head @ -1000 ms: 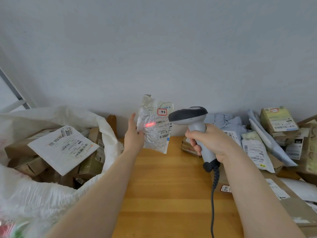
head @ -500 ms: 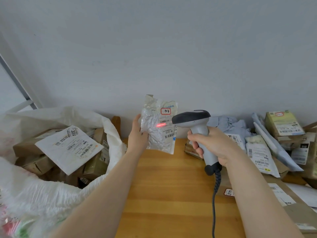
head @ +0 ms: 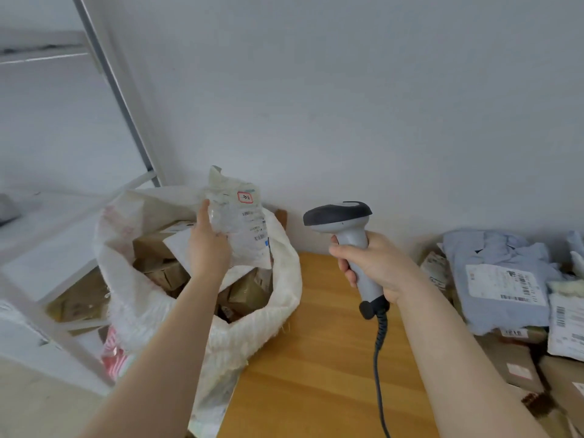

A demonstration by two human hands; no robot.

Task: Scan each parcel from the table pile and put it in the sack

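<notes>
— Over the sack at the left, what is the left hand (head: pixel 207 248) doing?
— It grips a crinkled clear-and-white plastic parcel (head: pixel 240 222), fingers curled round its left edge. The parcel stands roughly upright above the open mouth of the white woven plastic sack (head: pixel 284 279), its printed label and red-bordered sticker facing the camera.
— Does the parcel touch the sack?
— I cannot tell; its lower edge overlaps the sack's far-right rim in this view.
— And the right hand (head: pixel 376 267)?
— Wrapped tight round the handle of a grey handheld barcode scanner (head: pixel 344 222) with a dark head pointing left. It is held above the wooden counter (head: pixel 316 358), apart from the parcel, and a dark coiled cable (head: pixel 380 336) hangs from its base.
— What lies inside the sack?
— Brown cardboard boxes (head: pixel 167 273), packed close.
— And the pile?
— On the counter's right side: a pale blue plastic mailer (head: pixel 505 279) with a white barcode label, a white mailer (head: pixel 565 327) just beside it, and brown cartons (head: pixel 521 368) nearer.
</notes>
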